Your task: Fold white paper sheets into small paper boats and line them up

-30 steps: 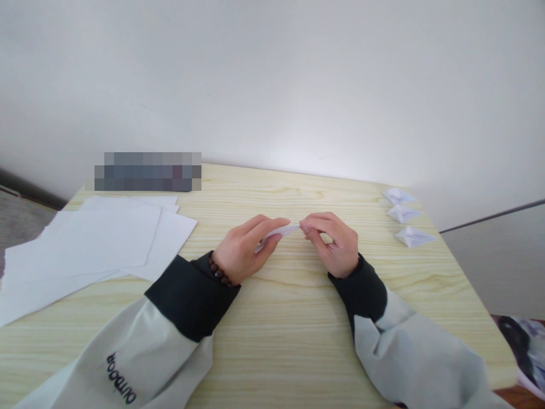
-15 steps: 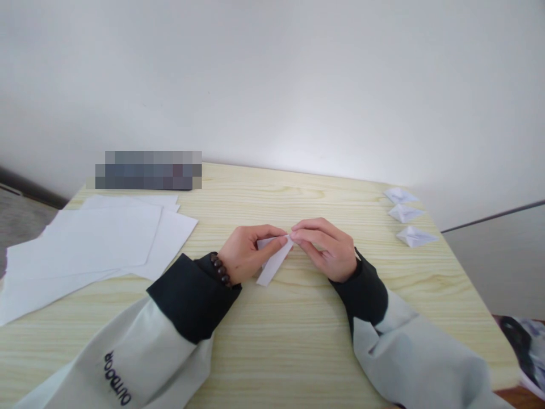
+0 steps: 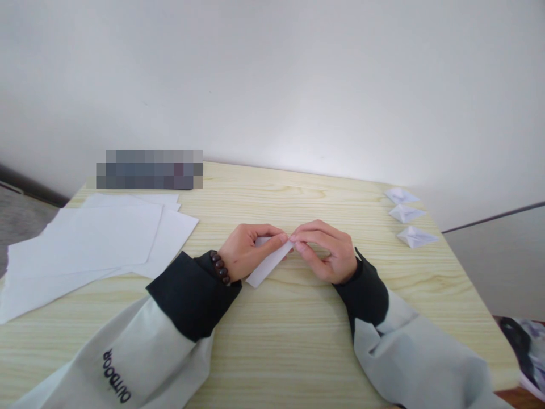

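Note:
A narrow folded strip of white paper (image 3: 266, 267) is held between my two hands, above the middle of the table. My left hand (image 3: 251, 250), with a dark bead bracelet at the wrist, pinches it between thumb and fingers and covers part of it. At the paper's far right tip, my right hand (image 3: 327, 247) is closed in a pinch with thumb and forefinger. The strip's lower end slants down to the left, below my left thumb. Fingertips hide the folds near the tip.
Several white paper sheets (image 3: 97, 238) lie overlapping on the left of the wooden table (image 3: 281, 352). Behind them is a pixelated dark object (image 3: 147, 173). Three folded paper boats (image 3: 413, 237) stand in a column near the right edge. A white wall (image 3: 272, 85) borders the table's back.
The folded strip's lower end has swung a little to the left, and the strip now lies flatter against my left thumb. Both hands stay in nearly the same place.

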{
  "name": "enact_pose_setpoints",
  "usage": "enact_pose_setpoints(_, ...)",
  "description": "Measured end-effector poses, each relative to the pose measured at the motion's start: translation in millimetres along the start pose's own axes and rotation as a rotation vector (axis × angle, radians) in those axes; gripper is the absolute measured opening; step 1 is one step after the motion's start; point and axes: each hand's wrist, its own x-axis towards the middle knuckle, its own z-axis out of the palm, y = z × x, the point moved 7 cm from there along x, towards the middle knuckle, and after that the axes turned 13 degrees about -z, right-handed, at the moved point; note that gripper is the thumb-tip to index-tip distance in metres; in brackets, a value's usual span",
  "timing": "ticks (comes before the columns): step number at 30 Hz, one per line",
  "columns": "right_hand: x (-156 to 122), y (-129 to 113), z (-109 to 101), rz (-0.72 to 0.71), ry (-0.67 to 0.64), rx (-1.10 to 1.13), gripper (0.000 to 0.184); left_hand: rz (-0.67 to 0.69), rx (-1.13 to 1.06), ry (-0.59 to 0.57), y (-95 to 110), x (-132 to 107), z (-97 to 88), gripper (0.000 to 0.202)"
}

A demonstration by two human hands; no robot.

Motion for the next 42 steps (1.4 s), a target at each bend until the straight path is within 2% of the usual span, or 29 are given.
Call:
enact_pose_setpoints(2,-0.6,1.4,0.2,0.029,0.001,0.026,0.015,0.012,0.036,0.023,1.3,-0.2,0.8,0.027)
enact_pose_setpoints(5,-4.1,10.0,-0.1,0.160,0.006,0.043,0.014,0.031,0.117,0.068,3.4,-0.8,2.8,0.026)
enact_pose_setpoints(8,-7.9,17.2,3.9,0.255,-0.058,0.023,0.011,0.054,0.163,0.113,5.5,-2.3,3.4,0.025)
enact_pose_setpoints(11,-8.9,17.0,12.7,0.218,-0.180,-0.016,0.011,0.087,0.172,0.137,7.9,-4.4,3.3,0.024)
enact_pose_setpoints(13,-9.1,16.7,16.1,0.193,-0.213,-0.037,0.015,0.105,0.183,0.150,9.0,-5.6,3.5,0.023)
enact_pose_setpoints(21,-7.8,15.1,18.5,0.192,-0.227,0.045,0.017,0.101,0.194,0.175,9.0,-6.6,2.4,0.024)
enact_pose_setpoints(27,-11.7,19.3,20.4,0.265,-0.269,0.205,0.020,0.089,0.184,0.138,7.2,-5.6,1.8,0.025)
enact_pose_setpoints(32,-12.8,20.3,19.3,0.323,-0.256,0.317,0.022,0.082,0.204,0.116,6.3,-4.6,2.6,0.026)
enact_pose_setpoints(38,-12.4,20.4,20.0,0.282,-0.277,0.189,0.021,0.081,0.213,0.103,5.7,-4.2,3.8,0.025)
enact_pose_setpoints(42,-13.7,21.5,20.7,0.308,-0.278,0.256,0.022,0.080,0.203,0.100,5.3,-3.7,2.6,0.025)
